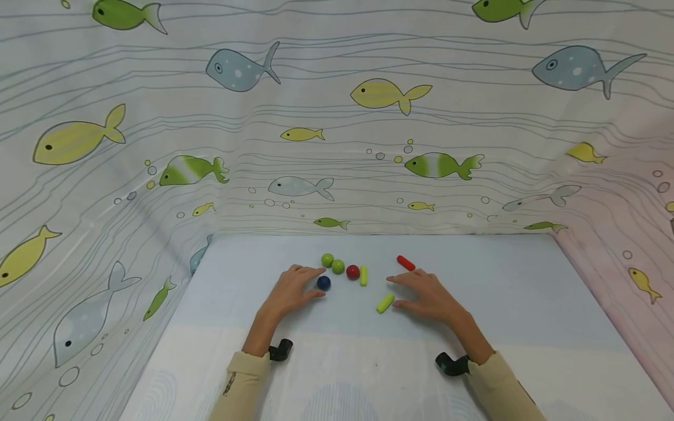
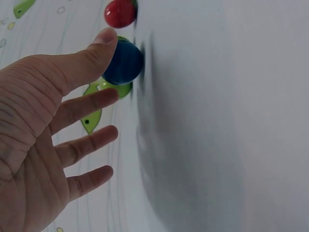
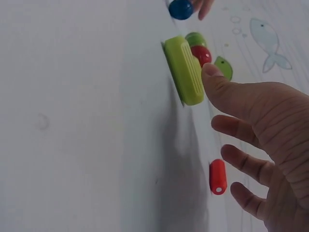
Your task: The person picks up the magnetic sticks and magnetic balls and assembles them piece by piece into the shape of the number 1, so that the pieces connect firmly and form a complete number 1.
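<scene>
My left hand [image 1: 292, 290] is beside a dark blue ball [image 1: 323, 283], thumb and fingers spread around it. In the left wrist view a gap between the thumb and the blue ball [image 2: 124, 64] cannot be made out. My right hand [image 1: 429, 297] has its fingers apart, with the thumb close to a yellow-green ridged stick [image 1: 385, 303]. The right wrist view shows this stick [image 3: 183, 72] lying on the table, not gripped. Beyond my right fingers lies a red stick [image 1: 406, 262]. Between the hands are a red ball [image 1: 353, 272] and a second yellow-green stick [image 1: 363, 276].
Two green balls [image 1: 338, 266] lie behind the blue one, left of the red ball. A pale blue and white table [image 1: 363, 362] carries everything. Fish-printed curtains [image 1: 337, 164] stand at the back and both sides. Black wrist mounts [image 1: 451, 365] stick out at the cuffs.
</scene>
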Motion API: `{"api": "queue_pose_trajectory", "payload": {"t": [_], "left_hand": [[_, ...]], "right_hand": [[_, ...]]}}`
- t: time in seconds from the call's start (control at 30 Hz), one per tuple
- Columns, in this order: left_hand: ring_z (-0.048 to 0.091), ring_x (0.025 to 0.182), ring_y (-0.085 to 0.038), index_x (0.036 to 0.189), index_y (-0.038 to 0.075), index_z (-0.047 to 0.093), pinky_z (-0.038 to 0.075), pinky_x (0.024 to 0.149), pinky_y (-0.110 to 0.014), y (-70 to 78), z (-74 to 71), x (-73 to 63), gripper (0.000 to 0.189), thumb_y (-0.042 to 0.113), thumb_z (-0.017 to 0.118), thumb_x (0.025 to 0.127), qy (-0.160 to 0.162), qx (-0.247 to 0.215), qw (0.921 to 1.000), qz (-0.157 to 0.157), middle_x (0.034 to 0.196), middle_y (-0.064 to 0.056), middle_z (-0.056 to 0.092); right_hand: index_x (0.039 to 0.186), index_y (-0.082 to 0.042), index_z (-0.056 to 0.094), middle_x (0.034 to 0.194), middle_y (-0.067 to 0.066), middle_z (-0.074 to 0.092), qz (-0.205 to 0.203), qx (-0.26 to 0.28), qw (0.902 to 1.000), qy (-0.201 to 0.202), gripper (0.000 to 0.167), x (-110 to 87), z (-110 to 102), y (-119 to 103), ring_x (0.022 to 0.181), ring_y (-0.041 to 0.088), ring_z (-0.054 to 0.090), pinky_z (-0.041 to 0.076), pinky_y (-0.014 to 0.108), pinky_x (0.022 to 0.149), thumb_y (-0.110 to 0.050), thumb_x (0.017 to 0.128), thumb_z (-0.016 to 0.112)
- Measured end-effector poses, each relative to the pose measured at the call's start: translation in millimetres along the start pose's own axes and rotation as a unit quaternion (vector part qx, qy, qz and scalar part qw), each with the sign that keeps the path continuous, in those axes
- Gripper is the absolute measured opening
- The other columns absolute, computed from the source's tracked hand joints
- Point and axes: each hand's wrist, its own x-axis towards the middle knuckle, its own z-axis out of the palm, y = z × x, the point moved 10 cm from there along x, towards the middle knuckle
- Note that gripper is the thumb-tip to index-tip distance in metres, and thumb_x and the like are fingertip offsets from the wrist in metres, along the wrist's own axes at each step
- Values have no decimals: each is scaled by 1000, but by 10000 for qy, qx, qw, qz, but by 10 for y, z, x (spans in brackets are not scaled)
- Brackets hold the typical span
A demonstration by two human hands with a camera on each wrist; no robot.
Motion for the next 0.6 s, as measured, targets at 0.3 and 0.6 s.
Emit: {"api": "queue_pose_trajectory", "payload": {"t": [0.3, 0.6], "left_hand": [[57, 110, -26, 129, 18, 66, 47, 91, -45, 53, -10, 21, 52, 33, 81, 82, 112, -101, 9999, 50, 119, -1, 69], [58, 107, -28, 124, 14, 69, 47, 88, -46, 100, -19, 20, 48, 27, 83, 80, 121, -68, 9998, 122, 116, -2, 70]], "right_hand": [[127, -23, 67, 125, -9, 65, -171, -17, 9997, -153, 48, 52, 68, -71, 119, 18, 52, 41, 47, 90, -38, 84, 80], [122, -22, 71, 116, -7, 68, -326, -16, 9991, -267, 41, 48, 123, -126, 109, 17, 56, 43, 44, 83, -34, 84, 80]]}}
